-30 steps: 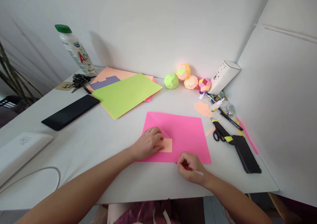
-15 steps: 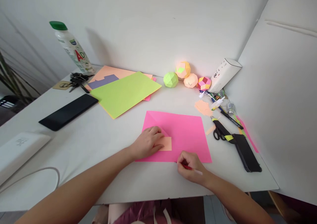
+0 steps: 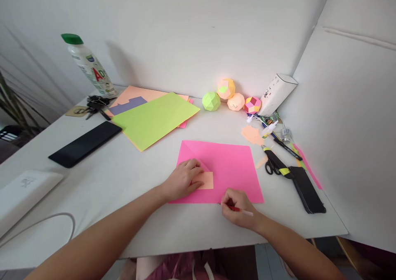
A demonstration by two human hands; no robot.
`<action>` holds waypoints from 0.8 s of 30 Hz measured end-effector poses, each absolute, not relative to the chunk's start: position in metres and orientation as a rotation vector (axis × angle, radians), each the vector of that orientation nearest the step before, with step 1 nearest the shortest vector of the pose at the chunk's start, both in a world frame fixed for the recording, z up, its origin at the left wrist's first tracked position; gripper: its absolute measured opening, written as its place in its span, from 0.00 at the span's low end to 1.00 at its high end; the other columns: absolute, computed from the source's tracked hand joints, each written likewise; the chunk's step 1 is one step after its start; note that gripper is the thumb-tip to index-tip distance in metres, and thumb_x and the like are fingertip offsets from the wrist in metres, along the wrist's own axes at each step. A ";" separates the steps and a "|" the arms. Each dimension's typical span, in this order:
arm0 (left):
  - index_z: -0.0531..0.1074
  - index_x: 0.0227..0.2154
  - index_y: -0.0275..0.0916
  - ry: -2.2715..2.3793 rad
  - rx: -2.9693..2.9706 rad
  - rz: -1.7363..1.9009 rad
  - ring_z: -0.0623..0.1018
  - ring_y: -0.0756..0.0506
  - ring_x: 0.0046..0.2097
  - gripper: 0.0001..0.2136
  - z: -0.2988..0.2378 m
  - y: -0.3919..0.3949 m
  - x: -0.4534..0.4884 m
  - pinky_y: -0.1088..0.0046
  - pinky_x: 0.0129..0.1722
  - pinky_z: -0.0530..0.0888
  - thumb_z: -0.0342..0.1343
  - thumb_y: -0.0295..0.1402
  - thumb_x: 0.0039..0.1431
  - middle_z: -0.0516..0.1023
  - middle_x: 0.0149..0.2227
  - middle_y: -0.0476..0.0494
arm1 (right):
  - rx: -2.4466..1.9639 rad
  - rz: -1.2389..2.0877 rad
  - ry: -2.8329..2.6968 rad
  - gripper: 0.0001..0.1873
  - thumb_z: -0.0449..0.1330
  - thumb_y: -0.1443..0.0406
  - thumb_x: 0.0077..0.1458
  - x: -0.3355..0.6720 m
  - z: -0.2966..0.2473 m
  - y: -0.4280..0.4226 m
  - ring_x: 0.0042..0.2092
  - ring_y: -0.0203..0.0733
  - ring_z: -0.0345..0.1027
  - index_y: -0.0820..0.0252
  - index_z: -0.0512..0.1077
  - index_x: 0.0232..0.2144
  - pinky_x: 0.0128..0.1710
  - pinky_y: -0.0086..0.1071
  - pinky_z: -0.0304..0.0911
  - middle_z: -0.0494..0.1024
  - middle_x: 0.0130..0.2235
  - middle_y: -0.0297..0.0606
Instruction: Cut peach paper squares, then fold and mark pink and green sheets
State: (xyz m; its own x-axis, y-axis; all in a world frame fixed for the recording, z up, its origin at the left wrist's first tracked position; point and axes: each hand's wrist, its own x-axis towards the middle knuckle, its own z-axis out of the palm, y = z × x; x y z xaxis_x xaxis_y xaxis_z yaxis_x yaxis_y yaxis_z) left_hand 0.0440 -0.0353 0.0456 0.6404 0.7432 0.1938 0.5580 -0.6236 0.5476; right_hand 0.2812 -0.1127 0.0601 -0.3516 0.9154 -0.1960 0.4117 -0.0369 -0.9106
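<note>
A pink sheet of paper [image 3: 235, 168] lies on the table in front of me, with a crease running from its far left corner. Near its left middle rests a small peach paper rectangle [image 3: 208, 181]. My left hand [image 3: 182, 179] is over that rectangle's left end, fingers and thumb bent and holding it down on the sheet. My right hand [image 3: 236, 205] is closed around a slim red pen [image 3: 236, 209] with a pale rear end. It stays by the sheet's near edge; the fingers mostly hide the pen's tip.
Green paper [image 3: 154, 121] tops a stack at back left, near a bottle [image 3: 93, 65], keys [image 3: 95, 102] and a black tablet-like slab [image 3: 85, 143]. Several paper polyhedra [image 3: 211, 101] stand by the wall. Scissors [image 3: 274, 164], peach scraps [image 3: 252, 134] and a black case [image 3: 307, 189] lie right.
The view has shifted slightly. Both hands, the pink sheet and the peach rectangle keep almost the same places relative to each other.
</note>
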 end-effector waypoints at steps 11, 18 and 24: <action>0.64 0.34 0.40 1.001 2.435 0.729 0.73 0.45 0.35 0.05 0.040 -0.039 0.048 0.65 0.38 0.72 0.51 0.26 0.54 0.72 0.33 0.47 | -1.491 0.783 -1.842 0.17 0.47 0.55 0.63 0.327 0.058 -0.074 0.30 0.39 0.69 0.57 0.69 0.32 0.35 0.35 0.66 0.74 0.29 0.37; 0.62 0.23 0.40 1.183 2.418 0.894 0.71 0.45 0.29 0.14 0.047 -0.026 0.039 0.68 0.29 0.70 0.42 0.32 0.65 0.68 0.25 0.45 | -1.711 0.301 -1.739 0.16 0.61 0.59 0.48 0.374 0.056 -0.042 0.43 0.56 0.67 0.60 0.72 0.39 0.47 0.47 0.61 0.74 0.30 0.42; 0.65 0.24 0.40 1.195 2.438 0.887 0.73 0.43 0.36 0.10 0.041 -0.008 0.029 0.63 0.36 0.73 0.45 0.31 0.60 0.73 0.32 0.43 | -1.802 0.282 -1.756 0.25 0.63 0.65 0.40 0.368 0.045 -0.042 0.49 0.54 0.66 0.59 0.72 0.45 0.50 0.45 0.60 0.76 0.45 0.45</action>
